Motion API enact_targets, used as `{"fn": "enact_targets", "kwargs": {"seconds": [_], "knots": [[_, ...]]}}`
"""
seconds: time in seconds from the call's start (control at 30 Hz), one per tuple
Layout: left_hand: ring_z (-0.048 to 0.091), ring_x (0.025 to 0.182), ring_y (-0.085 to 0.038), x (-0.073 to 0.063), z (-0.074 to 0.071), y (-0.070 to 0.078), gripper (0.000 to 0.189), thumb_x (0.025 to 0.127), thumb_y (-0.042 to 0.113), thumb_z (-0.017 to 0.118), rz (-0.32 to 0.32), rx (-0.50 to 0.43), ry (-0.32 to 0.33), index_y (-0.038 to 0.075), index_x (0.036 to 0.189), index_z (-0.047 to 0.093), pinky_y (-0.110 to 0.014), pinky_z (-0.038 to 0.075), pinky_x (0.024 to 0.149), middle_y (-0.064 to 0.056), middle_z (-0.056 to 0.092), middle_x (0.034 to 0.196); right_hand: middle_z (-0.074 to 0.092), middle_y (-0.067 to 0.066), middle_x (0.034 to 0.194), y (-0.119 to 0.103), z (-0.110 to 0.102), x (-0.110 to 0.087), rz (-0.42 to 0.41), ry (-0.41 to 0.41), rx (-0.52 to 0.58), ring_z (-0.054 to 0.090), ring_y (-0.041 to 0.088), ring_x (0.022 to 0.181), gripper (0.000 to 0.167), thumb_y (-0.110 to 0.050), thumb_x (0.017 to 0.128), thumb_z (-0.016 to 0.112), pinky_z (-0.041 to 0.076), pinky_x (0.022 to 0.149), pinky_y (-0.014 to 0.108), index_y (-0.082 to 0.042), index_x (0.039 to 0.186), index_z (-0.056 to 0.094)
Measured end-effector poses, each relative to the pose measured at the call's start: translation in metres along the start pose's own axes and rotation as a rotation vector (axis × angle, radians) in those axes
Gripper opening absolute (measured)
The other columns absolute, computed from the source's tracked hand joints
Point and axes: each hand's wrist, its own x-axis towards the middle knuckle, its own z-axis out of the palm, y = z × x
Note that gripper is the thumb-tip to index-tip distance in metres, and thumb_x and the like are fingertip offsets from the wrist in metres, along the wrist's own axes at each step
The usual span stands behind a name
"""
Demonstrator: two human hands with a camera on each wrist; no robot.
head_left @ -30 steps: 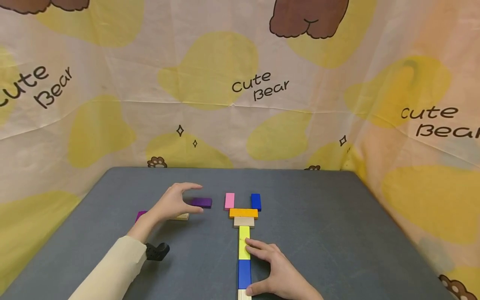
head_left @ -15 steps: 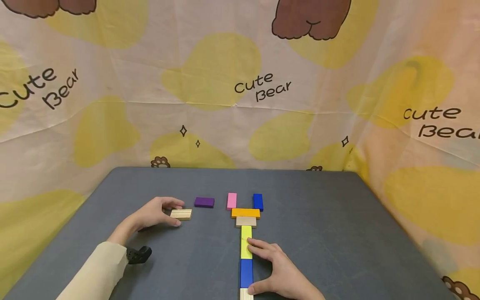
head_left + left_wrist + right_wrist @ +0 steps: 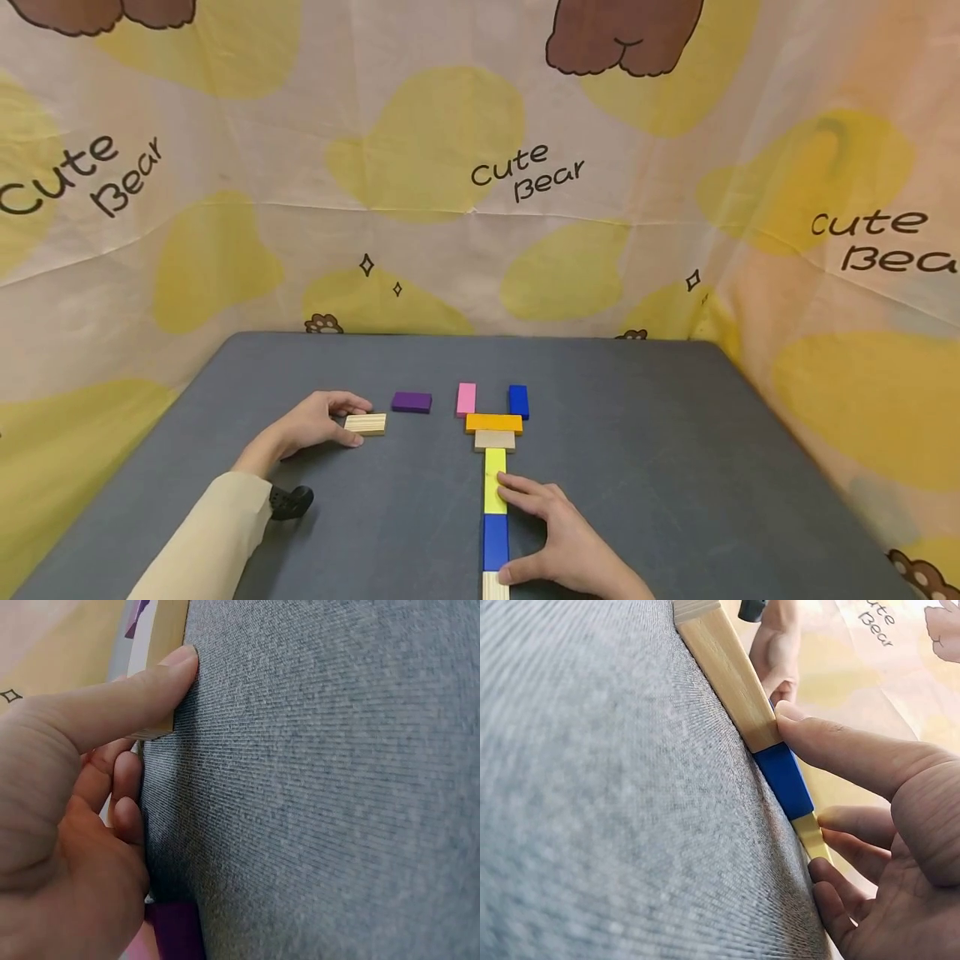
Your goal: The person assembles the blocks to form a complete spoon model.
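My left hand (image 3: 311,425) pinches a pale wooden block (image 3: 366,424) by its left end. In the left wrist view the thumb lies along that block's side (image 3: 169,645). Just beyond its right end lies a dark purple block (image 3: 412,402). My right hand (image 3: 566,537) rests against a straight row of blocks. Its fingertips touch the yellow block (image 3: 494,483), and its thumb touches a pale wooden block (image 3: 727,675) at the near end. Between those two sits a blue block (image 3: 496,542).
Beyond the yellow block lie a beige block (image 3: 495,442) and an orange block (image 3: 493,424) crosswise. Past them stand apart a pink block (image 3: 466,399) and a blue block. Another purple block (image 3: 176,934) lies by my left wrist. Patterned cloth (image 3: 420,150) hangs behind the grey table (image 3: 675,450).
My left hand has drawn back left from near the purple block and taken hold of the pale wooden block. The right hand stays at the row; the view has shifted slightly.
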Motion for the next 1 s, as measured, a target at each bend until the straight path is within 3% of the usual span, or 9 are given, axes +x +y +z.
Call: {"fn": "enact_targets", "kwargs": {"seconds": [0.67,1.0], "knots": [[0.054,0.101,-0.023,0.0003,0.0016,-0.0038,0.055,0.073,0.014,0.088,0.016,-0.011,0.011,0.008,0.124,0.067,-0.038,0.044,0.085,-0.006,0.065,0.114,0.040,-0.011,0.149,-0.0008,0.0013,0.0000,0.012,0.000,-0.010,0.035,0.025,0.124,0.089,-0.047,0.066,0.089,0.036,0.099,0.058,-0.019,0.143,0.054],[0.055,0.095,-0.022,-0.0054,0.0057,-0.0060,0.051,0.074,0.018,0.088,0.085,0.035,0.085,0.007,0.120,0.069,-0.038,0.044,0.081,-0.005,0.066,0.108,0.040,-0.014,0.148,-0.0001,0.0008,0.0008,-0.002,0.013,-0.025,0.036,0.023,0.121,0.089,-0.048,0.066,0.089,0.037,0.097,0.056,-0.020,0.143,0.055]]}}
